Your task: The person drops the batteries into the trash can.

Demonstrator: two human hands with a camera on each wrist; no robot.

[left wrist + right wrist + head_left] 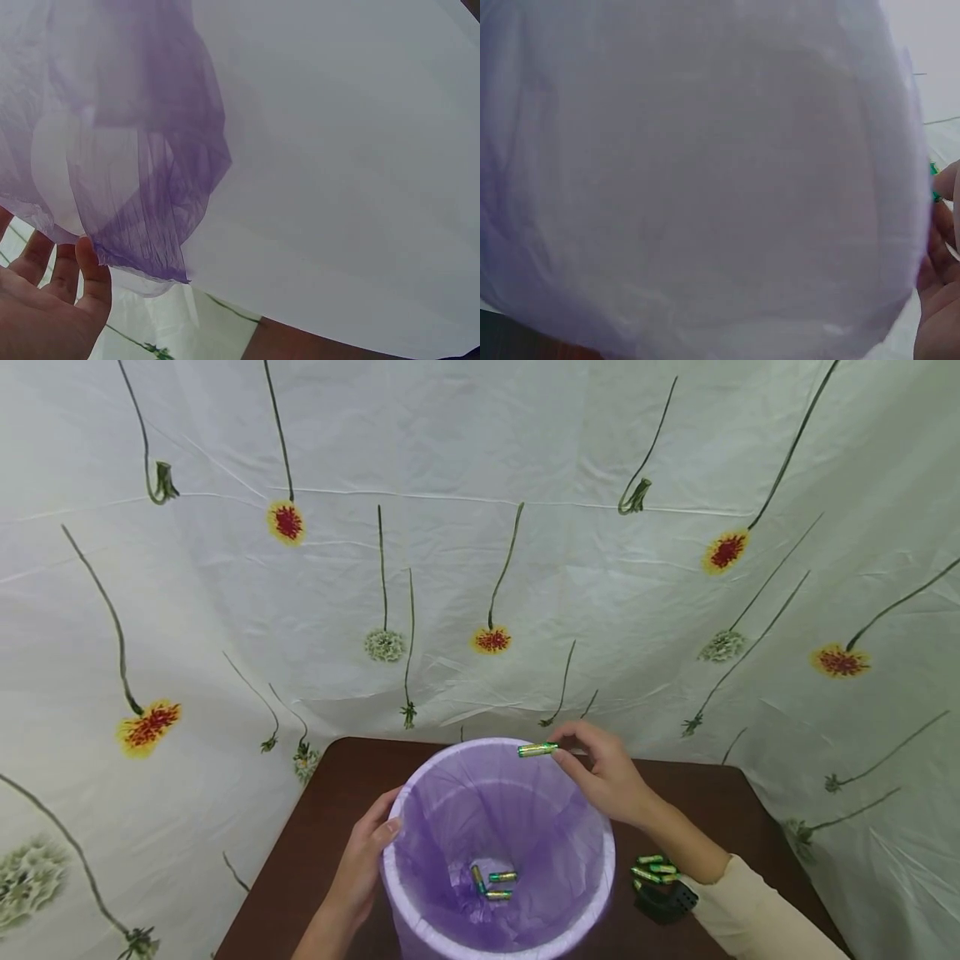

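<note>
A white trash bin lined with a thin purple plastic bag stands upright on the table. My left hand grips its left rim, thumb over the edge and fingers against the outside. Above the far right rim, my right hand pinches a green-and-gold battery by one end, held roughly level. Several similar batteries lie at the bottom of the bin. In the right wrist view the bin's lined side covers most of the picture, and only a sliver of the held battery shows beside the fingers.
More green batteries lie in a small pile on the dark brown table, right of the bin. A black object sits against them, near my right sleeve. Behind the table hangs a white cloth with printed flowers.
</note>
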